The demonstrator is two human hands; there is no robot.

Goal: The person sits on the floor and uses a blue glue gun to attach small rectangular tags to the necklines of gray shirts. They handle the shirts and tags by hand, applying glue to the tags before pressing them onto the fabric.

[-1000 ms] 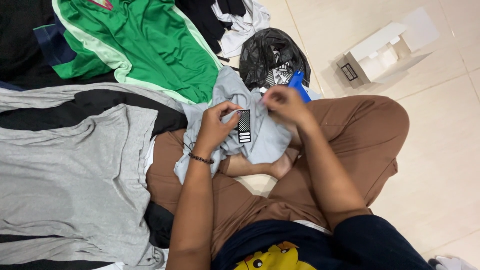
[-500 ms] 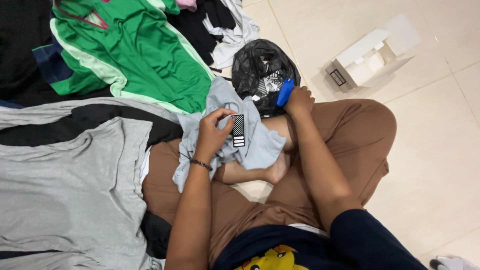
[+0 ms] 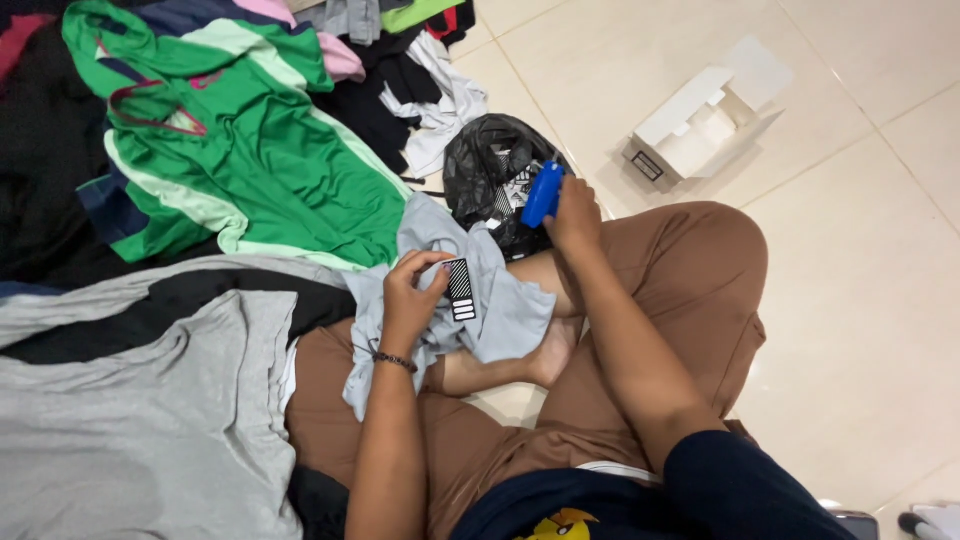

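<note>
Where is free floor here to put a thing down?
Bare floor tiles lie right of the bent knee, below the open white box. The left is crowded: green shirt, grey shirt, black bag.

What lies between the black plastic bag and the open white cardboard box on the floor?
In the head view, only bare cream floor tile separates the black plastic bag from the open white cardboard box.

Hidden and cut-off parts

The blue tool is partly covered by the right hand, so its shape cannot be told. The print on the tag is too small to read. The grey shirt is cut off at the lower left, a shoe at the lower right.
</note>
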